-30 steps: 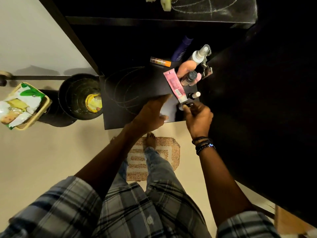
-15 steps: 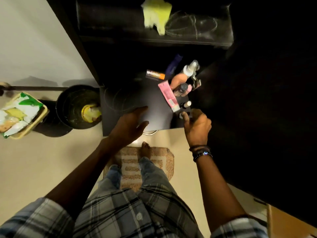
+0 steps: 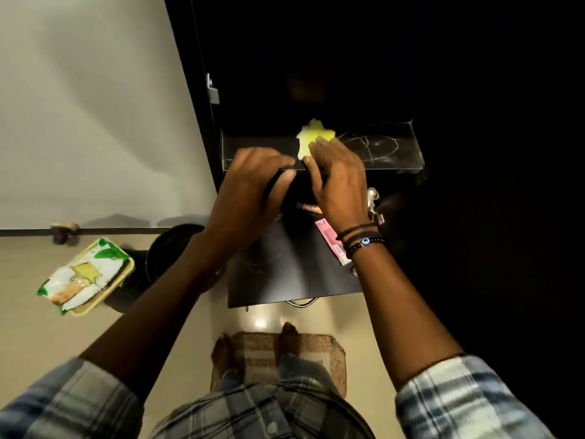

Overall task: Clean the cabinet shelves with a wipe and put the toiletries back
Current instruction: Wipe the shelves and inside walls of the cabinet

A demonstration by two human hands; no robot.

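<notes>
Judging by the swirl marks on both dark shelves, the wiping looks mostly done, though the upper shelf [image 3: 395, 153] shows streaks beside the yellow wipe [image 3: 311, 136], so it may want another pass. Putting things back is only partly done — the pink tube [image 3: 330, 240] and a few bottles sit at the right of the lower shelf [image 3: 285, 274], half hidden behind your wrist, and I can't tell what else is left outside the cabinet. Your right hand [image 3: 337, 182] reaches up over the front edge of the upper shelf, fingers bent and laid on the wipe's lower part; the grip looks to be closing on it, but whether it actually pinches the wipe I cannot tell. Your left hand [image 3: 250, 188] is raised just beside it, blurred, fingers curled around something dark — the grip looks closed, yet what it holds is too dim to name. Both forearms angle inward and up from the plaid sleeves, wrists close together over the lower shelf.
</notes>
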